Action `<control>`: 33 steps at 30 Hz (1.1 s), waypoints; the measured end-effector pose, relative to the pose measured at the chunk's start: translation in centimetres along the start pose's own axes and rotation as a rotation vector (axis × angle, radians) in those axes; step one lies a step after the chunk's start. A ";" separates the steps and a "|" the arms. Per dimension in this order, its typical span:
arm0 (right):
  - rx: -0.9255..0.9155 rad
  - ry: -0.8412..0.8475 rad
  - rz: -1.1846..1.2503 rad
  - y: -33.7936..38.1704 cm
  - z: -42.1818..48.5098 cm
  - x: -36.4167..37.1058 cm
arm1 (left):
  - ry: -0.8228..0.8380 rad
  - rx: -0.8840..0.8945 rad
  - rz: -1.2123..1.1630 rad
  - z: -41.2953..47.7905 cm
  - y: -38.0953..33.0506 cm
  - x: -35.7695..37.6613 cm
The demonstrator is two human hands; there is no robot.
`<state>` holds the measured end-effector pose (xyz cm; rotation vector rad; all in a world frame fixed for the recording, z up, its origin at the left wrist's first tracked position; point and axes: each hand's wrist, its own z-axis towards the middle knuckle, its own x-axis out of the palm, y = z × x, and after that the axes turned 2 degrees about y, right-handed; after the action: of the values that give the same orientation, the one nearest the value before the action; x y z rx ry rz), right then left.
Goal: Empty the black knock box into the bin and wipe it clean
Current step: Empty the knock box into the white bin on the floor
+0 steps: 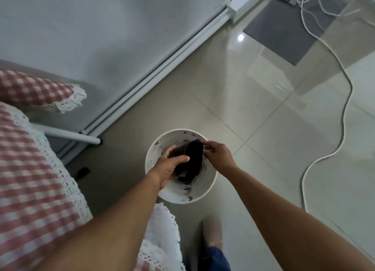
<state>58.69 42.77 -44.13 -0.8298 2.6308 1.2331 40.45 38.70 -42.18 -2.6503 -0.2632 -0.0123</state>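
A: Left hand point(169, 165)?

B: Mine, wrapped round the near side of the knock box point(190, 161), thumb on top, fingers under. Clamped on it.

A: Right hand point(218, 156)?

B: Touching the box's far right edge, fingertips point(206, 144) pinched at its rim. Whether it truly grips or just steadies, can't tell; too blurry.

A: Box position?

B: Held tipped, right over the mouth of the bin point(203, 191), partly down inside it. Can't tell which way its opening faces.

A: Bin?

B: White, round, on the floor point(263, 149). Dark specks and smears on its inner wall, mostly the near side.

A: Around the bin?

B: Left of it, a table with a red check cloth point(30, 169), lace edge. A white table leg point(71, 137) just left and beyond the bin. Behind it, a white wall with a rail along its foot. Right of the bin, a white cable point(345, 118) snakes over the tiles. Near side of the bin, my foot point(213, 234) and a blue trouser hem.
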 end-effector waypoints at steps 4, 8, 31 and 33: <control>-0.034 -0.092 -0.225 -4.4 1.8 1.5 | -0.055 0.048 -0.021 3.0 1.8 0.4; -0.019 -0.064 -0.288 -7.1 2.8 2.9 | -0.193 0.127 0.136 5.0 3.4 0.9; -0.152 -0.105 -0.397 -10.9 3.8 4.2 | -0.778 0.786 1.250 5.8 9.3 2.9; -0.168 -0.115 -0.389 -11.1 3.9 4.3 | -0.801 0.817 1.261 6.0 9.4 3.0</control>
<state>60.44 38.12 -55.59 -1.1890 2.1613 1.3519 44.93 33.81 -51.61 -1.4847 0.9534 1.2372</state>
